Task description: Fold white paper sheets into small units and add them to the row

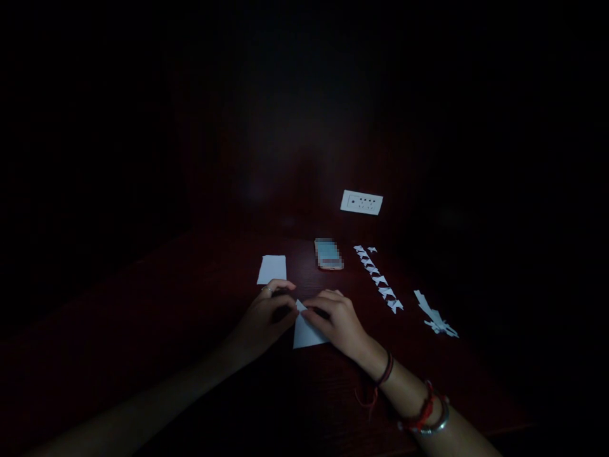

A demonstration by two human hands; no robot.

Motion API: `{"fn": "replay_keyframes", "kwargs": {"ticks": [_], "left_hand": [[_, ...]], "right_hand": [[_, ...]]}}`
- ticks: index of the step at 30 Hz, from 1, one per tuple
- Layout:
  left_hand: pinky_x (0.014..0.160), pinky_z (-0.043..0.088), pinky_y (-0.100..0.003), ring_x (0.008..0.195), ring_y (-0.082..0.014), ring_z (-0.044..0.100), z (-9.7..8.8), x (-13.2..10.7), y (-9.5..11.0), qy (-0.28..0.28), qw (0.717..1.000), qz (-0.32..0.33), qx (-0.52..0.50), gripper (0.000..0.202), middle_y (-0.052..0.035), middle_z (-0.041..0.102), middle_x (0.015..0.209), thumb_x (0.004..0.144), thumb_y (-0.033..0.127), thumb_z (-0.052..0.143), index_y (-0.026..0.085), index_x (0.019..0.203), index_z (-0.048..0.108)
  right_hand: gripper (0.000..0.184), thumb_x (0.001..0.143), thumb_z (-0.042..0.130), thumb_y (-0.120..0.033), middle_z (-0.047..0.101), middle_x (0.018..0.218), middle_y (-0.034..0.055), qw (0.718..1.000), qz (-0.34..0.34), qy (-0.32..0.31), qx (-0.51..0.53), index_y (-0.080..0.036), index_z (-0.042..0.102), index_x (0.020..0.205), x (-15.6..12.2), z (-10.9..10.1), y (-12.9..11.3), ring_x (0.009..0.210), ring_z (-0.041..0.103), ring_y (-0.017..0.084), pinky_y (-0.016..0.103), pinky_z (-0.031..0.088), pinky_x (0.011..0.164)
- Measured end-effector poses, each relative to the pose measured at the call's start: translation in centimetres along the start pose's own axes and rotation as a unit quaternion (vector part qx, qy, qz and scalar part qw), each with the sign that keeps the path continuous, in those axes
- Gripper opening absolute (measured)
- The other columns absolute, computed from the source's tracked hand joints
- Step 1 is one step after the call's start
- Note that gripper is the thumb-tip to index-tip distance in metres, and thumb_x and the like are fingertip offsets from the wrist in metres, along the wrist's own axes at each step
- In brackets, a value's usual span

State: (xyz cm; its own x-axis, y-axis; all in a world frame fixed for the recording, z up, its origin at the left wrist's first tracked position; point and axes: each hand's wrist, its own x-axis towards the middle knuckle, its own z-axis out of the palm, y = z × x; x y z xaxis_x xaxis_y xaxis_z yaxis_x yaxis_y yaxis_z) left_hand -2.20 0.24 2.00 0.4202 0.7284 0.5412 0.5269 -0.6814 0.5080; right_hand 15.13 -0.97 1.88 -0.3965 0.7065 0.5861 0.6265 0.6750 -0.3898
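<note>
A folded sheet of white paper (308, 334), roughly a triangle, lies on the dark red table between my hands. My left hand (272, 314) pinches the paper's upper corner from the left, thumb and fingertips close together. From the right, my right hand (335, 317) pinches the same corner and covers part of the paper's right side. The two sets of fingertips nearly meet at the top point. Just beyond my left hand lies a small stack or sheet of white paper (272, 269).
A phone (328, 254) lies farther back. Right of it runs a row of small folded paper pieces (378, 278), with one loose piece (372, 249) beside it. Paper strips (435, 317) lie in a heap at the right. A white socket panel (361, 202) sits behind. The surroundings are very dark.
</note>
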Motion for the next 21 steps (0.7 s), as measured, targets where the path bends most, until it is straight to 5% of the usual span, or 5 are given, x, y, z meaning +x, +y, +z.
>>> {"fn": "replay_keyframes", "kwargs": {"ticks": [8, 15, 21], "left_hand": [[0.085, 0.035, -0.032, 0.101, -0.0177, 0.041, -0.1, 0.0, 0.2, 0.008, 1.0, 0.003, 0.005, 0.014, -0.0015, 0.041, 0.109, 0.077, 0.023, 0.044, 0.019, 0.071, 0.056], [0.082, 0.036, -0.035, 0.096, -0.0201, 0.042, 0.9, -0.4, -0.9, -0.021, 0.998, -0.036, 0.042, 0.012, -0.0029, 0.042, 0.103, 0.071, 0.02, 0.048, 0.018, 0.064, 0.058], [0.079, 0.037, -0.035, 0.097, -0.022, 0.04, 2.4, -1.4, -1.8, -0.035, 0.99, 0.006, 0.134, 0.008, -0.0054, 0.04, 0.105, 0.071, 0.016, 0.047, 0.016, 0.067, 0.054]], "right_hand": [[0.016, 0.078, 0.046, -0.021, 0.06, 0.072, 0.0013, 0.998, 0.038, 0.0, 0.048, -0.017, 0.062, 0.081, 0.3, -0.2, -0.2, 0.068, 0.052, 0.011, 0.022, 0.035, 0.066], [0.011, 0.07, 0.05, -0.018, 0.054, 0.059, -0.0029, 0.972, 0.164, -0.063, 0.158, -0.014, 0.056, 0.079, 0.2, 1.0, 0.9, 0.052, 0.048, 0.007, 0.016, 0.037, 0.052], [0.016, 0.067, 0.051, -0.016, 0.055, 0.065, -0.0027, 0.975, 0.151, -0.121, 0.109, -0.016, 0.058, 0.082, 0.4, 2.2, 2.2, 0.056, 0.047, 0.006, 0.016, 0.037, 0.055]]}}
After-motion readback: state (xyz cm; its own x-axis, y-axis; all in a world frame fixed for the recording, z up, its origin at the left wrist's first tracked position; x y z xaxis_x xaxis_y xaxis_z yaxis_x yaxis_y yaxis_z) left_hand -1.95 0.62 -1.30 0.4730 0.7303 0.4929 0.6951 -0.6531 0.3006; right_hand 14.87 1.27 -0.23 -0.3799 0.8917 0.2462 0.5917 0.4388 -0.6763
